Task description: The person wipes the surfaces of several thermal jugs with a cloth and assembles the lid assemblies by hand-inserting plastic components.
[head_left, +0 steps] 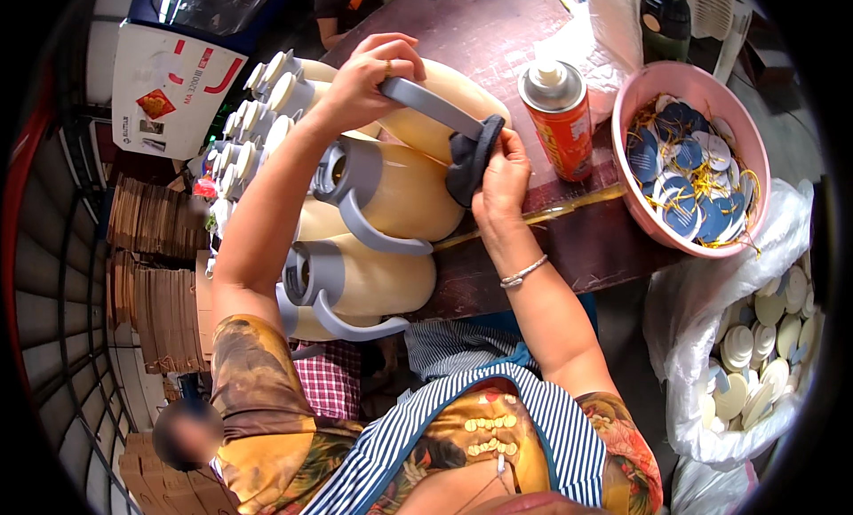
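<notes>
A cream-coloured jug (458, 88) with a grey handle lies on its side on the dark red table. My left hand (378, 75) is closed around the upper end of its handle. With my right hand (505, 179) I pinch a dark cloth (469, 168) and press it against the handle's lower end, near the jug's base. Closer to me lie two more cream jugs, one (404, 191) beside the held one and another (386, 271) nearer my body, their grey handles toward me. An orange-red spray can (562, 124) stands upright just right of my right hand.
More jugs with pale lids (253, 115) crowd the table's left side. At right is a pink basin (625, 173) of round tags with yellow strings; below it, a plastic bag (680, 373) holds pale discs. Cardboard stacks (160, 217) stand left. Other people are partly visible nearby.
</notes>
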Tool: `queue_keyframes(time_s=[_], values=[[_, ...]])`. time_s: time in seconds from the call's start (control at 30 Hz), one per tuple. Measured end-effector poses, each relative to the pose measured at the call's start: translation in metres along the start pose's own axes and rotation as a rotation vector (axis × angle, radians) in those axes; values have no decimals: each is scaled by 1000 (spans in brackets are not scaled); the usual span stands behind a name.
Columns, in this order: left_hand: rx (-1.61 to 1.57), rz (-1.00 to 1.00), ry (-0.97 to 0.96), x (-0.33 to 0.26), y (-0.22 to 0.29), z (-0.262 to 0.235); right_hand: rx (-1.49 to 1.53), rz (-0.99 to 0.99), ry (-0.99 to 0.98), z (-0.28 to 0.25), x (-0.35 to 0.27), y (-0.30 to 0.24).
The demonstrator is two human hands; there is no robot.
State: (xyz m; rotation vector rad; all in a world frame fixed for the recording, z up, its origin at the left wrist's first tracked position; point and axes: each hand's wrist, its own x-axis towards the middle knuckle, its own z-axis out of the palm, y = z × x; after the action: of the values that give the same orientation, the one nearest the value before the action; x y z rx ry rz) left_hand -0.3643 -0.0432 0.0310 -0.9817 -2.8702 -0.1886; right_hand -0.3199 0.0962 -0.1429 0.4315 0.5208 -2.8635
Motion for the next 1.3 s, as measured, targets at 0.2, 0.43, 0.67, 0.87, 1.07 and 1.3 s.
queue_keyframes(time_s=[0.2, 0.43, 0.67, 0.87, 1.07, 1.3], values=[[-15, -18, 29, -4, -4, 1, -77, -66, 6, 12, -5, 1], [2, -20, 49, -3, -1, 6, 107, 97, -75, 0, 8, -7], [11, 23, 39, 5, 2, 4, 4, 1, -96, -4, 22, 0], [-82, -120, 38, -3, -14, 1, 185, 251, 10, -8, 11, -9], [-31, -75, 25, 0, -9, 1, 27, 51, -190, -14, 15, -2], [49, -49, 17, 1, -4, 3, -590, -478, -93, -14, 21, -13]])
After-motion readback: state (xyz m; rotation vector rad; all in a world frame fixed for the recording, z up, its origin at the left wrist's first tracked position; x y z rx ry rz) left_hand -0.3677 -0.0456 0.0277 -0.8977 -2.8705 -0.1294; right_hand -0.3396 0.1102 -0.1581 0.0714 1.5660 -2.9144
